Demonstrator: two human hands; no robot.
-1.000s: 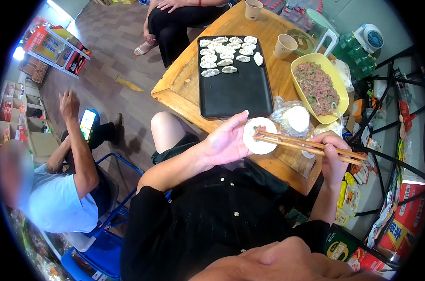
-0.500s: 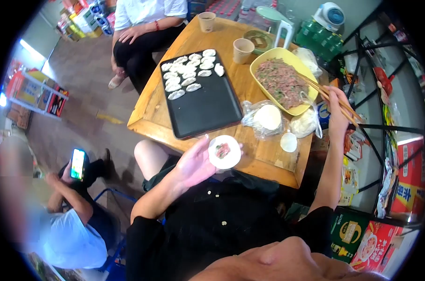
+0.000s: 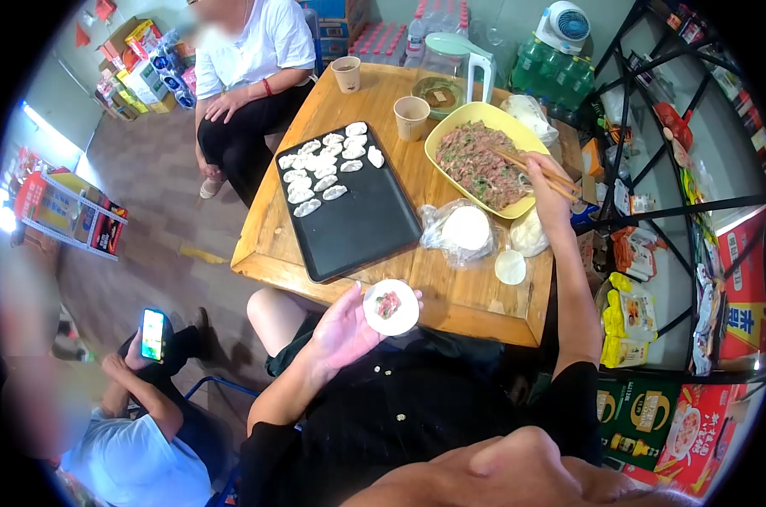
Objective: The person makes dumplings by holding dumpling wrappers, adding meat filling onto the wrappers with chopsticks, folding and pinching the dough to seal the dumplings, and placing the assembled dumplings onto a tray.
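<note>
On the fingers of my left hand [image 3: 341, 338] lies a round white dumpling wrapper [image 3: 407, 316] with a small heap of pink and green filling at its middle. My right hand [image 3: 550, 193] grips wooden chopsticks [image 3: 562, 176], whose tips reach into the minced meat filling [image 3: 467, 165]. That filling sits in a yellow bowl [image 3: 438, 173]. Left of the bowl, a black tray [image 3: 353, 232] carries several folded dumplings [image 3: 325, 165] at its far end. Near the bowl are a stack of wrappers [image 3: 466, 226] in plastic and a loose wrapper [image 3: 510, 267].
Two paper cups [image 3: 411, 118] and a lidded jug [image 3: 450, 63] stand on the wooden table [image 3: 260, 228]. Black metal shelving [image 3: 695, 207] crowds the right side. One person [image 3: 252, 51] sits beyond the table; another, at lower left, holds a phone [image 3: 152, 335].
My right hand has moved left, closer over the yellow bowl, with the chopsticks in the filling. The filled wrapper stays on my left hand. The view has shifted slightly.
</note>
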